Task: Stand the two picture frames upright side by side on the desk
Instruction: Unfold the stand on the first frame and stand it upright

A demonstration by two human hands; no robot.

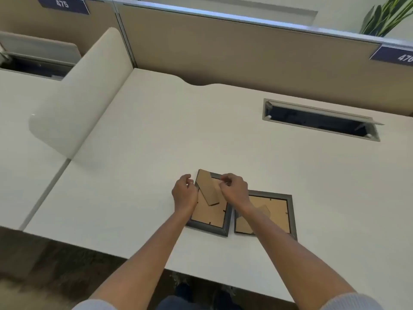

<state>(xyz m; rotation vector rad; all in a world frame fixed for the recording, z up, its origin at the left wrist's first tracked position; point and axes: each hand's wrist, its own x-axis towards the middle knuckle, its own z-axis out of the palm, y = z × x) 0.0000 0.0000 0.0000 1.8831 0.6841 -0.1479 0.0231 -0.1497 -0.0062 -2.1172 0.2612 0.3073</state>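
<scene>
Two grey picture frames lie face down near the front edge of the white desk [156,135], brown backs up. The left frame [211,217] has its cardboard stand [207,186] folded out and raised. My left hand [184,193] holds that frame's left edge near the top. My right hand [234,189] pinches its top right corner beside the stand. The right frame [277,211] lies flat just beside it, partly hidden under my right forearm, its stand folded down.
A cream divider panel [82,97] stands at the desk's left side. An open cable hatch [319,118] is sunk into the desk at the back right. A tan partition wall [245,50] runs along the back. A plant [388,16] shows top right.
</scene>
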